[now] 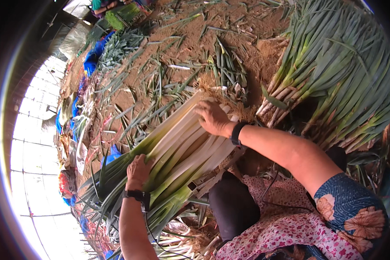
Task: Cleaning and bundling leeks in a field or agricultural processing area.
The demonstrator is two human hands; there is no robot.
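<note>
A thick bundle of leeks (190, 134) lies slantwise in front of me, white shafts and roots toward the upper right, green leaves toward the lower left. My left hand (138, 170) is closed at the bundle's left side, where the shafts turn green; its fingertips are partly hidden. Near the root end, my right hand (213, 118) lies over the white shafts with its fingers bent round them. Each wrist wears a dark band. Under the bundle's lower side, part of a metal-edged support (205, 182) shows beside my knee.
A large heap of untrimmed leeks (333, 73) stands at the right. A small bunch of leeks (227, 65) and scattered leaf trimmings lie on the brown soil (182, 32). More leeks (184, 245) are low near my leg. Blue sheeting (91, 58) runs along the left; a person (103, 6) is far back.
</note>
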